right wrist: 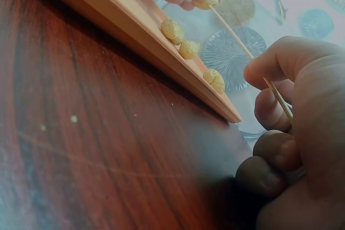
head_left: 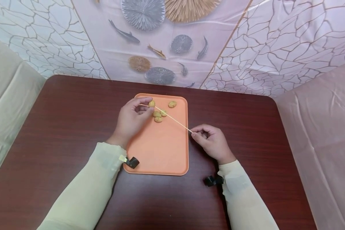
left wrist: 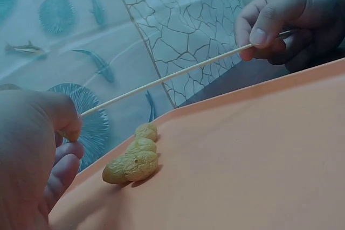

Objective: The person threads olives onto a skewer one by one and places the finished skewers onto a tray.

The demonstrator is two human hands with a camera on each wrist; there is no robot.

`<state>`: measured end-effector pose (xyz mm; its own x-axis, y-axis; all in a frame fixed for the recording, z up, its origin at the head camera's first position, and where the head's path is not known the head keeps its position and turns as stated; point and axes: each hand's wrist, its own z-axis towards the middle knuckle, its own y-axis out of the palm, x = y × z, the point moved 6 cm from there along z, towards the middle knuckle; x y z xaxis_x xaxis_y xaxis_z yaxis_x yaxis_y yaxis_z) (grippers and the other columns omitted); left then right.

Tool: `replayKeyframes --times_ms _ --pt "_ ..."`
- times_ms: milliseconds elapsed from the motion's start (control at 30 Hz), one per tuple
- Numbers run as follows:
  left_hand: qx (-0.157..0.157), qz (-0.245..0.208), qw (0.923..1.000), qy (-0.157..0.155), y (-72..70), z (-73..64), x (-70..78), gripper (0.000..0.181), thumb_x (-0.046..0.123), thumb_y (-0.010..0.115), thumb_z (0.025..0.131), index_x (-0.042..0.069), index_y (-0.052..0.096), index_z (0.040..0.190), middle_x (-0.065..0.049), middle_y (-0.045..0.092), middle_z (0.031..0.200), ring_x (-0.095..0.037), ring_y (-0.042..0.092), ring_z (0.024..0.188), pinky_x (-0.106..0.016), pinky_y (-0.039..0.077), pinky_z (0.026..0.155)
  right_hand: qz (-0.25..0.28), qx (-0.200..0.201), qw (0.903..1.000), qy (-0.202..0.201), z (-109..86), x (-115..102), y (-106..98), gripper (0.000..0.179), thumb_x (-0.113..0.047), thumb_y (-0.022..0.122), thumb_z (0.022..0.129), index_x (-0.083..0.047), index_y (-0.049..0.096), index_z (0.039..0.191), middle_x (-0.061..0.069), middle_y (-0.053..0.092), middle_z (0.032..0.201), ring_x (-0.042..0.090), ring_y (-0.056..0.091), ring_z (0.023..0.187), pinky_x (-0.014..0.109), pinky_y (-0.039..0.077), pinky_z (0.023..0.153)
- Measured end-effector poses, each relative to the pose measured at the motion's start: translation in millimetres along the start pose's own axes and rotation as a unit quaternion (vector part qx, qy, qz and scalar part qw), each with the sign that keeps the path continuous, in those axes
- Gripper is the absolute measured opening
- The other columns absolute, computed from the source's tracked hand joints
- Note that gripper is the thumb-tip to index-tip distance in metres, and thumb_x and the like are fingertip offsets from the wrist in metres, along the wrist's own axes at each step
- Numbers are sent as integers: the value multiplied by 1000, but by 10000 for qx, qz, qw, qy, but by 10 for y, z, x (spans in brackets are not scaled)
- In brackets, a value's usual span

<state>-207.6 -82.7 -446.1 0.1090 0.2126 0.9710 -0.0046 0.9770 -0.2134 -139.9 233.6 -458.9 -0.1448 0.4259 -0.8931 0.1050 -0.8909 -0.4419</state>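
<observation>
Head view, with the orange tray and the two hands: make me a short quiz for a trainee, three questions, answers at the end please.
1. How many yellowish pieces lie on the orange tray?
2. True or false: the left hand is holding nothing.
3. What does the right hand pinch? A: nothing; B: a thin stick; C: the orange tray's rim.

Key: 1. Four. 2. False; it holds a similar piece. 3. B.
</observation>
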Motion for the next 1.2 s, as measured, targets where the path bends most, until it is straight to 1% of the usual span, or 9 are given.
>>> replayKeyframes --times_ms 100,300,500,600,700,833,1000,1200 --pt "71 95 9999 94 1 -15 16 34 11 88 98 11 82 132 -6 77 129 -20 77 103 -17 64 90 6 7 10000 2 -1 0 11 6 -15 84 101 -13 86 107 3 64 76 12 49 58 23 40 50" --pt "196 140 9997 95 -9 -33 26 33 13 90 97 11 82 130 -5 78 126 -20 76 102 -16 64 89 -160 -96 9998 3 16 -38 3 7 -16 84 102 -12 86 107 2 64 75 13 50 60 22 42 52" --pt "560 372 9971 368 -48 -33 90 32 19 92 97 10 84 127 -8 80 117 -19 77 100 -16 64 88 -455 -162 9987 -188 72 -214 -36 7 -17 84 103 -13 86 108 1 65 78 17 53 63 22 44 55" --pt "695 537 9952 427 -71 -32 106 32 19 92 96 10 85 126 -8 81 114 -18 77 98 -15 62 85 -530 -176 9981 -259 86 -286 -34 6 -18 83 103 -13 86 107 0 65 80 18 54 65 22 44 56" --pt "727 593 9947 411 -77 -35 105 31 18 92 96 10 86 126 -7 81 113 -18 78 97 -15 62 84 -604 -138 9976 -323 86 -325 -31 6 -16 83 103 -13 86 105 -1 63 81 17 53 66 21 43 57" --pt "756 596 9945 408 -86 -50 115 30 17 93 96 10 87 124 -7 81 112 -19 80 98 -14 62 84 -698 -29 9963 -505 79 -384 -28 4 -14 84 102 -12 87 103 -1 61 80 16 53 67 20 43 57" --pt "828 679 9934 422 -105 -65 129 28 16 93 95 11 88 122 -8 81 110 -21 81 97 -11 61 82 -865 82 9937 -711 69 -487 -13 3 -13 85 101 -11 87 102 -2 60 79 14 55 70 19 45 60" --pt "895 720 9925 420 -115 -68 140 27 15 92 95 8 87 121 -9 81 107 -19 80 94 -11 61 81 -1037 151 9913 -797 46 -586 13 3 -10 84 100 -10 87 101 -2 59 79 14 55 73 20 45 63"
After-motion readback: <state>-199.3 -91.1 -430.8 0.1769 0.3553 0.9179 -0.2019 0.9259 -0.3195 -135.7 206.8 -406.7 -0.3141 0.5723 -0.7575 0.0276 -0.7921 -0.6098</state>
